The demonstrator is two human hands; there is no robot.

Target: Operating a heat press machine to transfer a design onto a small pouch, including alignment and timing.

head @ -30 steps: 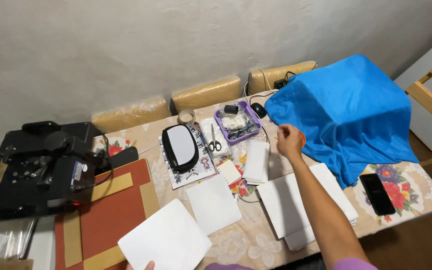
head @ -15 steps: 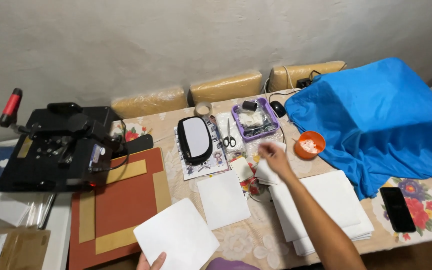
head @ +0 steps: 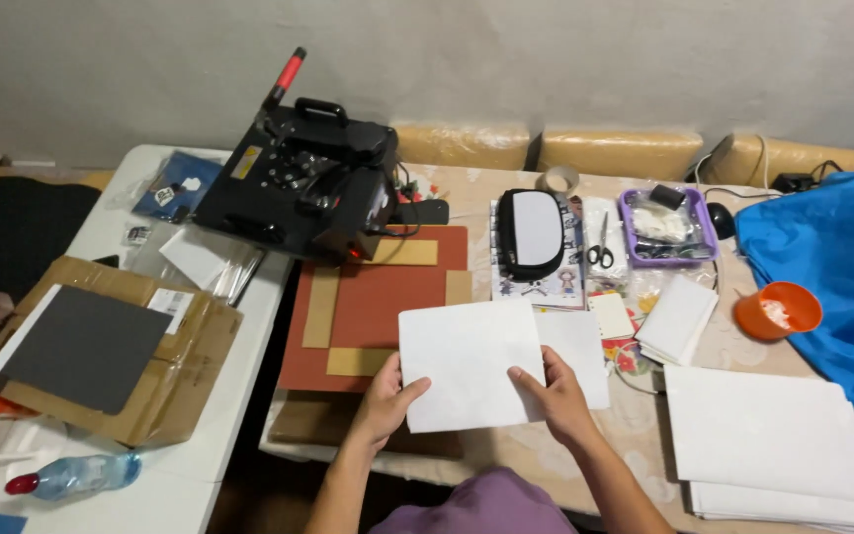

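Your left hand (head: pixel 384 396) and right hand (head: pixel 557 399) each keep a closed grip on the lower edge of the white square paper sheet (head: pixel 469 363), holding it flat above the reddish-brown mat (head: pixel 373 297) on the desk (head: pixel 635 425), probably to keep it uncreased.

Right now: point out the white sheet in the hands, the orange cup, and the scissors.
white sheet (head: pixel 467 361), head view, on the middle of its face.
orange cup (head: pixel 778 310), head view, on its rim and wall.
scissors (head: pixel 601 252), head view, on the handles.
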